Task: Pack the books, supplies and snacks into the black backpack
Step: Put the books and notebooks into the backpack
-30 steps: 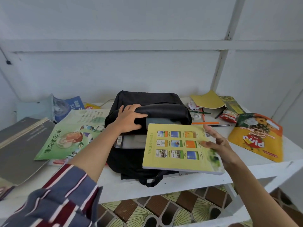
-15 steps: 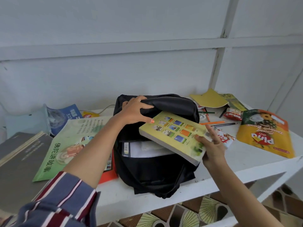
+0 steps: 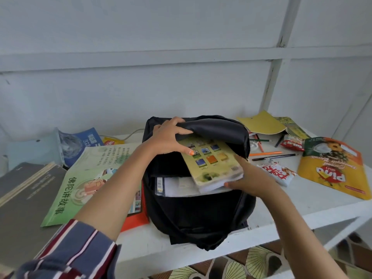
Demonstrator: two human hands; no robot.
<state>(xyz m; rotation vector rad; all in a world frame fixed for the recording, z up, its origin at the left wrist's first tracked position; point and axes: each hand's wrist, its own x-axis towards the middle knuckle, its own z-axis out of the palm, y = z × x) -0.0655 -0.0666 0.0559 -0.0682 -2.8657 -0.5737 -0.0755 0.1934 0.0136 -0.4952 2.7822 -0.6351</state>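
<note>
Step in hand, as I judge it: sliding the yellow-green softcover book (image 3: 213, 164) into the main compartment of the black fabric backpack (image 3: 201, 216). The bag sits slumped on the white painted worktop (image 3: 302, 210), mouth facing the person. Left hand (image 3: 171, 137): fingers curled over the edge of the limp top flap, lifting it; thumb tip rests on the book's cover. Right hand (image 3: 249, 182): clamped on the book's near corner, fingers on top, thumb beneath. Book lies tilted, roughly half under the flap, far end hidden in the bag. Beneath it a white-paged book (image 3: 177, 188) already sits inside. To do it well: hold the flap high so the soft cloth cannot fold under the leading edge. Square the book with the one below and push along the spine rather than the corner, since a thin paperback will likely bend. Cover slick and glossy, page block soft white; bag cloth matte, slack, shapeless. Left of the left hand: a flat green picture book (image 3: 84, 178) overlapping an orange cover (image 3: 134, 220), with a grey hardback (image 3: 24, 198) further out. Just beside the right hand, to its right: a small crinkly red-and-white snack packet (image 3: 277, 172). Beyond that lie a large glossy yellow snack pouch (image 3: 332, 170) and thin pencils (image 3: 265, 153), all yet to pack.
</note>
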